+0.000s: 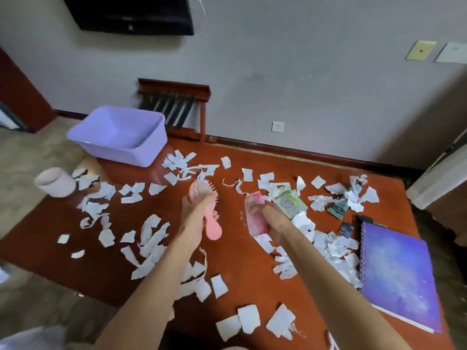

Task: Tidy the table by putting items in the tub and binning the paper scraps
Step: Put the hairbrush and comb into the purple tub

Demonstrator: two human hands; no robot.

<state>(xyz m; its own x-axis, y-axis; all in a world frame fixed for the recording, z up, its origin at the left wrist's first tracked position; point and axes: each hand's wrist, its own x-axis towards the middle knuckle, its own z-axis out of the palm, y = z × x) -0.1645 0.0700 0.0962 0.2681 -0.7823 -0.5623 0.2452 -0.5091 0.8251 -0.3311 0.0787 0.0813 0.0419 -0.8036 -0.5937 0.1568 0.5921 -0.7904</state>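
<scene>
Two bare forearms reach in from the bottom edge over a red-brown table (227, 251) strewn with torn white paper scraps (249, 319); the largest of these lie closest, between the arms and near the front edge. The left hand (195, 212) is closed around the handle of a pink hairbrush (204, 192), held above the table's middle with the bristled head pointing away and the end of the handle sticking out below the fist. The right hand (275, 222) is just beside it, fingers curled round a flat pink pouch (254, 215) that is also lifted; blur hides what the pouch is exactly. Past the right hand, a battery card (286, 203) lies among scraps, with small dark packets (337, 210) further right. A purple spiral notebook (396, 274) lies flat along the table's right edge, scraps piled against its spine. At the far left corner sits the purple tub (113, 152), open side up, and a patch of bare wood lies in front of it. A pale round bin (54, 183) stands off the left edge, lower down on the floor, well apart from both hands. Scraps cover the wood between the left hand and the bin. Bare wood shows between the two forearms.
</scene>
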